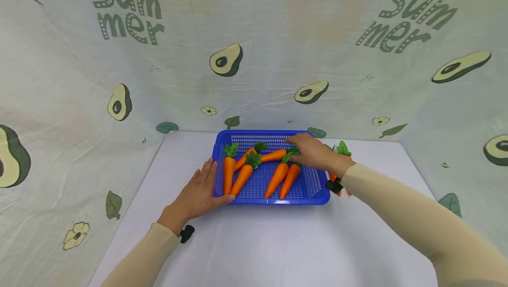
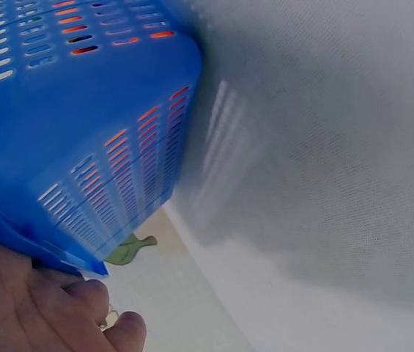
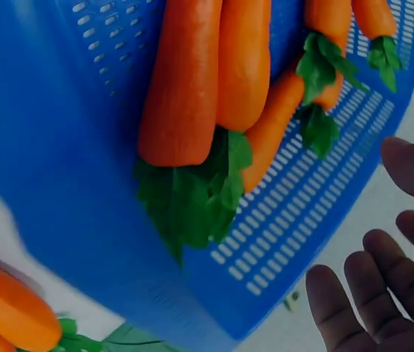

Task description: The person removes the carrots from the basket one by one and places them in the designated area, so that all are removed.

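A blue plastic basket (image 1: pixel 278 201) stands on the table with several orange toy carrots (image 1: pixel 276 181) lying in it, green leaves attached. My left hand (image 1: pixel 198 192) rests along the basket's left rim, fingers straight and thumb out at the near left corner. In the left wrist view its palm (image 2: pixel 1 301) lies against the slotted basket wall (image 2: pixel 67 110). Over the back right part of the basket is my right hand (image 1: pixel 313 152), fingers loosely bent and holding nothing. The right wrist view shows those fingers (image 3: pixel 331 301) apart from the carrots (image 3: pixel 185 81).
More carrots (image 1: pixel 343 149) lie on the table just right of the basket, partly hidden by my right wrist. A white cloth covers the table (image 1: pixel 254 243). Behind and at both sides hangs a curtain (image 1: pixel 262 22) printed with avocados and lettering.
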Demonstrator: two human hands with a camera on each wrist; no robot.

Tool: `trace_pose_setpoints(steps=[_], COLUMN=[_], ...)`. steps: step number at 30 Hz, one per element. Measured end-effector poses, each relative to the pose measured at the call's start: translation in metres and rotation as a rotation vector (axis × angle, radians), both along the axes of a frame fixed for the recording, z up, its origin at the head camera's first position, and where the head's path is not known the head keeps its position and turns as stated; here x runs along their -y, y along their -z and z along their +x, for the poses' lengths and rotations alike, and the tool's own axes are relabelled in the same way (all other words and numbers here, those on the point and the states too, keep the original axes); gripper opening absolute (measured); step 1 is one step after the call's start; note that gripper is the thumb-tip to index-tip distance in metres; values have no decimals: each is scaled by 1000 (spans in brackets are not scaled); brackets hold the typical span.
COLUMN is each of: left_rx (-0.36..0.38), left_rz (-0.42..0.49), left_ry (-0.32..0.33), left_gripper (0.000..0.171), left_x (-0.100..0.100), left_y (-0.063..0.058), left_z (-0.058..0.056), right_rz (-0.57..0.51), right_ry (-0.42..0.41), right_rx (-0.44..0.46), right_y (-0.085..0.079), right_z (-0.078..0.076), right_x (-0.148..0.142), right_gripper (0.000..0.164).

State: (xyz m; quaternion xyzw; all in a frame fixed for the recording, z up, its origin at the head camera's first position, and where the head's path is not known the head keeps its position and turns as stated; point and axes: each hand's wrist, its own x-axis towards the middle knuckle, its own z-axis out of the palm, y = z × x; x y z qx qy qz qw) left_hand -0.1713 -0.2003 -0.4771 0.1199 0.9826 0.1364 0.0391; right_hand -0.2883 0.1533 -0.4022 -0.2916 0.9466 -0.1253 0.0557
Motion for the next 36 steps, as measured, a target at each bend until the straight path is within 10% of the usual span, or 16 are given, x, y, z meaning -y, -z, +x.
trace_pose_setpoints(steps=[14, 36], left_rx=[11, 21], left_rz=[9, 18], left_ry=[-2, -19], left_gripper=[127, 127], left_x=[-2, 0], left_y=[3, 1], left_z=[-1, -1], right_rz=[203, 381], right_ry=[-272, -282], right_rx=[88, 14], right_y=[34, 60], right_z=[-19, -31], right_x=[25, 37], right_gripper=[47, 47])
